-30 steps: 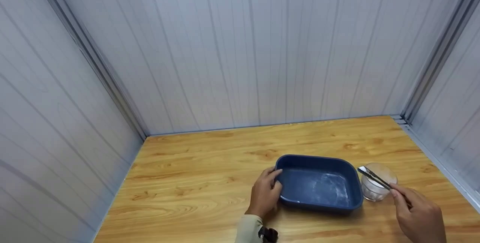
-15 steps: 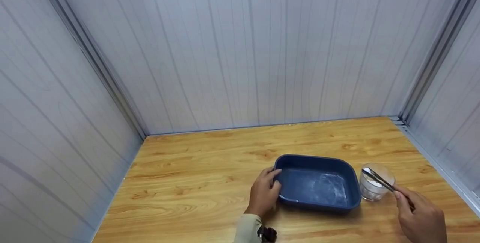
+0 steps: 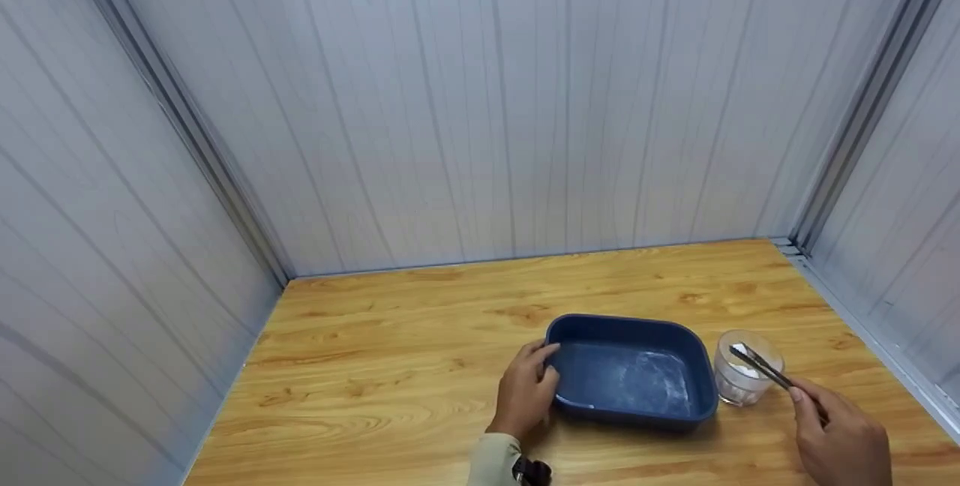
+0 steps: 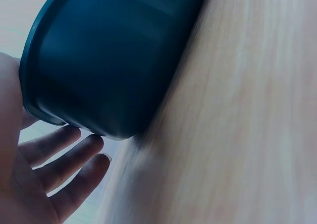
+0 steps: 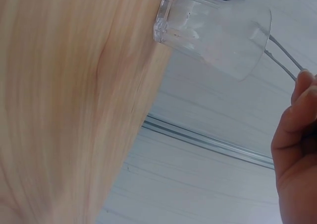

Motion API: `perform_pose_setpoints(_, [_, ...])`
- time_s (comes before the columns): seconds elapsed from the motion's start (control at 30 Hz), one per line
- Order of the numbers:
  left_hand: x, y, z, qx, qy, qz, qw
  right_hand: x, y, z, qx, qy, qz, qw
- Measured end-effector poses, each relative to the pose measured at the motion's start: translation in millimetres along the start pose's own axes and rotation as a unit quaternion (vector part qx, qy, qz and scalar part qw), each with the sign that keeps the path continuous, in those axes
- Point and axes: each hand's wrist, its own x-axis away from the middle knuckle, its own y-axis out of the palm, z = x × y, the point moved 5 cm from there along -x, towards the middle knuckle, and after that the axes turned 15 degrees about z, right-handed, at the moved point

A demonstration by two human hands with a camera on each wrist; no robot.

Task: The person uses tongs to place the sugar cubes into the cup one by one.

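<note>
A dark blue rectangular tray (image 3: 630,396) with a whitish film on its floor sits on the wooden table (image 3: 412,336). My left hand (image 3: 534,377) rests against the tray's left end, thumb by the rim; in the left wrist view its fingers (image 4: 64,159) lie straight beside the tray (image 4: 114,60). Right of the tray stands a clear glass cup (image 3: 739,390) with something white in it. My right hand (image 3: 808,402) pinches thin metal tweezers (image 3: 761,367), whose tips are over the cup's mouth. The right wrist view shows the cup (image 5: 213,30), the tweezers (image 5: 282,60) and my fingers (image 5: 297,135).
Grey panelled walls (image 3: 480,96) close the table in at the back and on both sides, with a metal corner rail (image 3: 862,133) at the right. Bare wood lies left of and behind the tray.
The tweezers' tips have moved from the cup's left rim towards the middle of its mouth and slightly lower. My left hand has stayed on the tray.
</note>
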Motion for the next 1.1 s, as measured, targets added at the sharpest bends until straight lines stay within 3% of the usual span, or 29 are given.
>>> perform_pose_setpoints(0.87, [-3.4, -2.3, 1.7, 0.006, -0.002, 0.002, 1.0000, 1.0, 4.7, 4.8, -0.002, 0.029, -0.010, 1.000])
perform_pose_setpoints(1.1, [-0.4, -1.0, -1.5, 0.014, -0.014, -0.001, 0.9998, -0.3, 1.2, -1.3, -0.026, 0.003, 0.004, 1.000])
